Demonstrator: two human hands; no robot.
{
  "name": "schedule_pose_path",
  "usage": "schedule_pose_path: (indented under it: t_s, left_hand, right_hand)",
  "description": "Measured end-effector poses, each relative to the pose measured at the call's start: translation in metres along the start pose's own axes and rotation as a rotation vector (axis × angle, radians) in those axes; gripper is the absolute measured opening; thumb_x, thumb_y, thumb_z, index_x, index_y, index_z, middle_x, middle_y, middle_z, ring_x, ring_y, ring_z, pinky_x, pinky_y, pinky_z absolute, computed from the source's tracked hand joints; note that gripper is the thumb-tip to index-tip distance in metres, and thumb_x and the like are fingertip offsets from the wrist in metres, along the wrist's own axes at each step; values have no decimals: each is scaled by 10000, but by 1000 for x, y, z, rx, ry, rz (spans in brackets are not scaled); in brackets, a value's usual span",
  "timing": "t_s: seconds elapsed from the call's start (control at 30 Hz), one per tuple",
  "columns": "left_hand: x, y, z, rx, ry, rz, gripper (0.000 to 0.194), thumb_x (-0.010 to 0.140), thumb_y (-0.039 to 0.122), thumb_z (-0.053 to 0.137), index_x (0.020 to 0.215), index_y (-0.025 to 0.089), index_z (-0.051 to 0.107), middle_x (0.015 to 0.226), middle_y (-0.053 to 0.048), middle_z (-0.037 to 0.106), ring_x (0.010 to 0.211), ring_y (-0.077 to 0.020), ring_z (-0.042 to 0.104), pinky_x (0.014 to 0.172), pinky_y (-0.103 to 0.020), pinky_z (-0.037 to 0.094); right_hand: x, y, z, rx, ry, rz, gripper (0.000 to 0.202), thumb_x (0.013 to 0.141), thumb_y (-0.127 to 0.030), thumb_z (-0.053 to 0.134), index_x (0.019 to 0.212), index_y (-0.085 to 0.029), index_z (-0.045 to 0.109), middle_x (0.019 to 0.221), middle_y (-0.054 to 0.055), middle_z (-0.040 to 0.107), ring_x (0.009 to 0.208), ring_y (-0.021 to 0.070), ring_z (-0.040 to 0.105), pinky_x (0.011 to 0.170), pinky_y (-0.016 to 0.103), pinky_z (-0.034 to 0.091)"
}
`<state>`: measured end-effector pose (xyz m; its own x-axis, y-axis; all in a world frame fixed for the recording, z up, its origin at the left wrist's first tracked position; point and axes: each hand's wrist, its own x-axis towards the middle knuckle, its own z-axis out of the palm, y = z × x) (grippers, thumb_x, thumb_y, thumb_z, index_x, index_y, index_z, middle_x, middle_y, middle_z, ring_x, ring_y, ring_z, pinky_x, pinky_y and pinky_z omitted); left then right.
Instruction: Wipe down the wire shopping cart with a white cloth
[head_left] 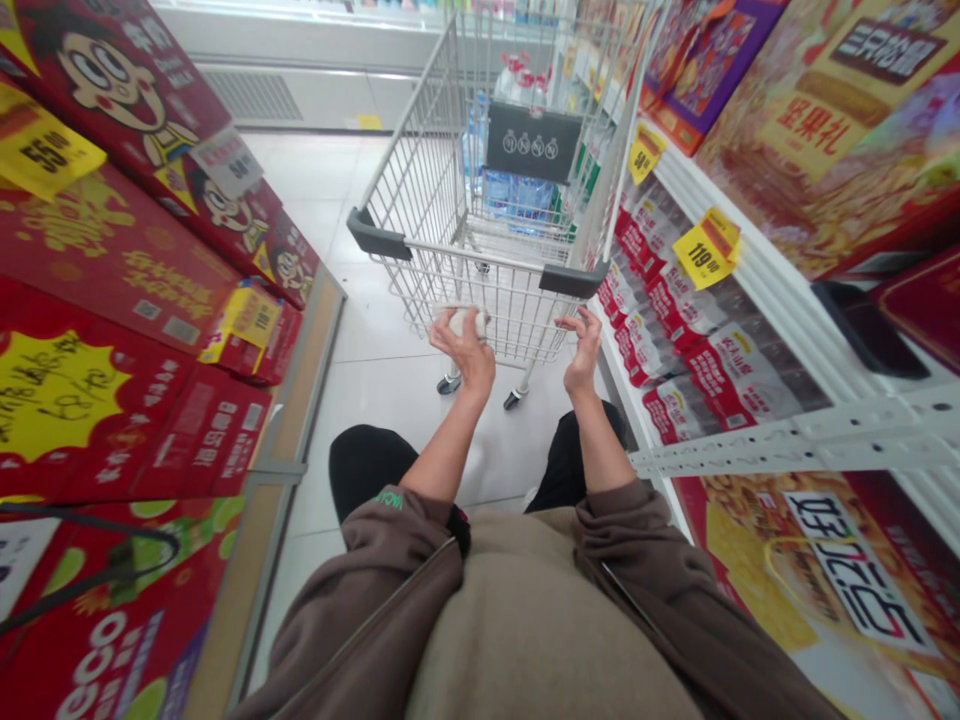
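Note:
A wire shopping cart (420, 150) with dark corner grips stands in front of me. My left hand (466, 348) is at its near side, fingers curled around a small whitish object (471, 318) whose kind I cannot make out. To the right, my right hand (583, 345) has bent fingers touching the cart's near wires, below the right dark grip (574, 281). Whether it holds anything is hard to see. Inside or beyond the cart's wires show bottles with red caps (525, 82) and blue bottle packs (517, 195), behind a dark sign (533, 142).
Stacked red boxes (97, 230) line the left side. On the right, a white shelf (795, 345) carries snack boxes (832, 130), red-labelled bottle packs (690, 350) and yellow price tags (707, 250). Pale floor tiles (360, 400) lie between them.

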<state>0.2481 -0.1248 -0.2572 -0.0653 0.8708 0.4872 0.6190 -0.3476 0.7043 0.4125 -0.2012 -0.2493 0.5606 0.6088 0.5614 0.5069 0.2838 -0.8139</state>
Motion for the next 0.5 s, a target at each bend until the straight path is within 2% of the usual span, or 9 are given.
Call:
schedule_pose_path:
  t_s: [0.07, 0.13, 0.2, 0.27, 0.33, 0.4, 0.5]
  left_hand:
    - [-8, 5, 2, -18, -97, 62, 601, 728, -71, 518, 1212, 234, 700, 1424, -122, 459, 1418, -350, 304, 1243, -598, 253]
    - [-7, 3, -1, -24, -159, 59, 572, 742, -60, 525, 1172, 267, 715, 1413, -102, 491, 1426, -338, 326, 1249, -586, 260]
    - [5, -5, -8, -5, -98, -54, 568, 757, -56, 515, 1222, 222, 687, 1441, -137, 461, 1438, -348, 313, 1253, -603, 236]
    - [20, -13, -16, 20, 25, -179, 593, 766, -59, 495, 1308, 144, 624, 1467, -197, 399, 1445, -367, 282, 1255, -632, 190]
    - [28, -15, -20, 28, 79, -206, 626, 762, -65, 485, 1350, 124, 590, 1484, -212, 367, 1449, -370, 261, 1261, -638, 161]
    - [24, -12, -18, 21, 24, -112, 627, 745, -60, 503, 1309, 181, 633, 1488, -169, 400, 1449, -360, 271, 1268, -616, 181]
    - [13, -12, -14, 11, -125, 136, 554, 737, -32, 521, 1165, 263, 714, 1412, -96, 523, 1439, -337, 310, 1265, -571, 252]
  right_hand:
    - [-1, 1, 0, 5, 15, 3, 592, 1020, -631, 137, 1306, -255, 492, 1055, 64, 748, 1006, 246, 716, 1151, 614, 328]
    - [-2, 2, -2, 3, 9, 5, 583, 1025, -622, 128, 1303, -261, 493, 1073, 62, 738, 1025, 242, 714, 1152, 605, 337]
    - [-2, 2, -3, 2, -6, 13, 575, 1033, -609, 117, 1314, -267, 484, 1087, 58, 732, 1056, 240, 708, 1158, 604, 337]
    - [-3, 2, -3, 9, -4, 24, 566, 1041, -592, 111, 1320, -264, 479, 1086, 56, 730, 1071, 237, 700, 1160, 600, 342]
    - [-4, 2, 0, 14, 20, 23, 559, 1044, -580, 119, 1307, -254, 490, 1078, 60, 727, 1053, 232, 696, 1157, 589, 354]
    - [-4, 4, 2, 7, 51, 10, 550, 1045, -577, 133, 1277, -251, 511, 1073, 62, 720, 1022, 227, 695, 1145, 582, 376]
    - [-4, 8, 0, -6, 48, -17, 528, 1051, -558, 126, 1271, -277, 515, 1086, 50, 706, 1031, 221, 696, 1134, 587, 397]
